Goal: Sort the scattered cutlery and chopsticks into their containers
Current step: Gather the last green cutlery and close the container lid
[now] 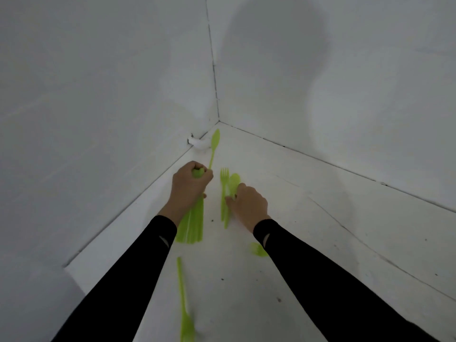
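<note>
All the cutlery is bright green plastic on a white surface in a corner. My left hand point(188, 187) grips a bundle of several pieces point(192, 225), their handles fanning down toward my wrist. A spoon point(214, 146) points into the corner just beyond that hand. My right hand point(248, 203) pinches a fork point(224, 193) and a spoon point(234, 181) lying side by side. Another green piece point(257, 250) pokes out from under my right forearm. A lone fork point(183, 299) lies near the bottom edge. No container is in view.
Two white walls meet at the corner point(218, 120) and close off the far side. A small white lump point(198, 143) sits at the foot of the left wall. The white surface point(308, 243) stretches to the right and toward me.
</note>
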### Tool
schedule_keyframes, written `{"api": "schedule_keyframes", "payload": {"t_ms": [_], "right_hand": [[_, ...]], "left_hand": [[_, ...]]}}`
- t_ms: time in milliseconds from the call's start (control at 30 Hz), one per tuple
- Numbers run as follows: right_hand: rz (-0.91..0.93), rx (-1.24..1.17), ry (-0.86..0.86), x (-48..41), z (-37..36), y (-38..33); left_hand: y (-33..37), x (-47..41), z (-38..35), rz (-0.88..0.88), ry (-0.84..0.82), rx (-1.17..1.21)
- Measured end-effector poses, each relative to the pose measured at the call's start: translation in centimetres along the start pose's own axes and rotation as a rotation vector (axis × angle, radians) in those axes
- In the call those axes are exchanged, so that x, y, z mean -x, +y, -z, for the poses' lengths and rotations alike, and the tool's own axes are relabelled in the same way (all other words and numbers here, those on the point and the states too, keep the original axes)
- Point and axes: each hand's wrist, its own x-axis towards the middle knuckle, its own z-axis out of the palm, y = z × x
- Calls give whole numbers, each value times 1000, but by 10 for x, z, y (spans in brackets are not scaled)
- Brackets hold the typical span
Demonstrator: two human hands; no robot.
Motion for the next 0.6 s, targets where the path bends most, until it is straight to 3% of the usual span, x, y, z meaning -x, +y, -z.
{"api": "schedule_keyframes", "payload": {"t_ms": [133,200,333,400,467,600], "right_hand": [[-27,-53,51,9,0,5],[-107,-232,63,17,6,13],[-235,-1201,-80,45,41,25],[-215,-1494,-177,68,63,30],[-146,-1530,-172,93,86,43],[-107,-1422,28,143,130,87]], "left_hand": [[0,34,5,21,20,73],[-1,53,4,33,2,99],[5,95,-11,42,-76,128],[15,114,-26,23,-135,139],[32,137,-45,-14,-203,150],[70,184,-83,-42,-349,251]]}}
